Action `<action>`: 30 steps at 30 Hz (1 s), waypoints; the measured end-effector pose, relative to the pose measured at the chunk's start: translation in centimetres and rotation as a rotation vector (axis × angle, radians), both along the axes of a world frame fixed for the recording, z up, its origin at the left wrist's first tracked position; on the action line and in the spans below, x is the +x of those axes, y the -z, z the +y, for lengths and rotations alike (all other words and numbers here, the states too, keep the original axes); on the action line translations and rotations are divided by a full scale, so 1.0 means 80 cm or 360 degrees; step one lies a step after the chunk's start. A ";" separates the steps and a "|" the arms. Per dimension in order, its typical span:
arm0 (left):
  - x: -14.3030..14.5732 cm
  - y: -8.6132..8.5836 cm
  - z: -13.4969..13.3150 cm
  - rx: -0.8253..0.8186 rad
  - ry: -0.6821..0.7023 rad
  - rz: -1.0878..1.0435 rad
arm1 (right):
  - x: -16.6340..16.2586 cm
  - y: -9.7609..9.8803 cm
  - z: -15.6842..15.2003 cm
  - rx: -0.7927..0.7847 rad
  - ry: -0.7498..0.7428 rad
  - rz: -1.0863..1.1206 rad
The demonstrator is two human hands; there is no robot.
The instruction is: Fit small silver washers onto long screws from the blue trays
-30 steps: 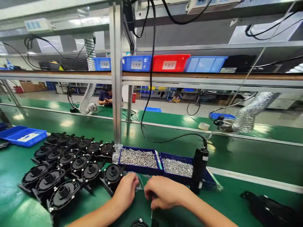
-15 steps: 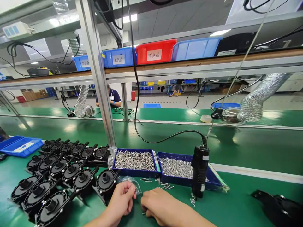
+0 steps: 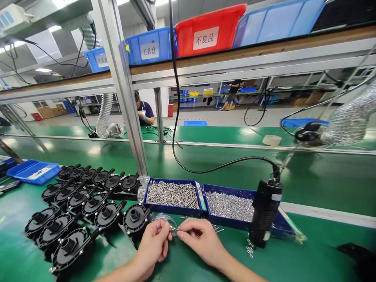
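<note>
**One screw [image 3: 174, 228] pinched, fifteen black housings [image 3: 107, 215] counted**

Before the screw bin [image 3: 182, 212], the screw is pinched between the fingertips of the left hand [image 3: 153, 243] and right hand [image 3: 204, 239], fingers curled, nearly touching. Left of that bin the housings are grouped; right, one ring bin [image 3: 232, 222] and one electric screwdriver [image 3: 266, 211] are seen.

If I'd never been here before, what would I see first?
Probably the red bin, bright between blue bins on the shelf above. Then the rows of round black parts at lower left, and, near the bottom middle, the left hand and right hand close together, a thin metal piece between them.
</note>
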State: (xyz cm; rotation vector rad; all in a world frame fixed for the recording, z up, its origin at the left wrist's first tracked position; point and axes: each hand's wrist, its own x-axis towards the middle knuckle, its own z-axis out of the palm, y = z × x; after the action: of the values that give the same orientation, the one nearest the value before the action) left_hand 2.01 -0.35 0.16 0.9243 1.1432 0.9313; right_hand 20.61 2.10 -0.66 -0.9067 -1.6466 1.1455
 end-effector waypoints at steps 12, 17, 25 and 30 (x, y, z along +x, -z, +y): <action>0.003 -0.003 -0.006 0.0149 -0.0093 0.0197 | -0.007 0.001 -0.015 0.0277 0.0071 -0.0324; 0.002 -0.001 -0.006 0.0298 -0.0086 0.0253 | -0.009 -0.002 -0.019 0.0230 0.0123 -0.0464; -0.007 -0.006 -0.014 0.0864 -0.0055 0.0719 | -0.007 -0.002 -0.021 -0.0248 -0.0215 -0.0102; -0.006 -0.008 -0.010 0.0724 -0.0146 0.0454 | -0.008 0.003 -0.015 -0.0394 -0.0281 0.0107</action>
State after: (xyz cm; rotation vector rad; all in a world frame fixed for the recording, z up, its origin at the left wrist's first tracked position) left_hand 1.50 -1.17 0.82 1.4170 1.2441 1.1889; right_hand 19.95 0.89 -0.93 -0.8782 -1.5773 1.5104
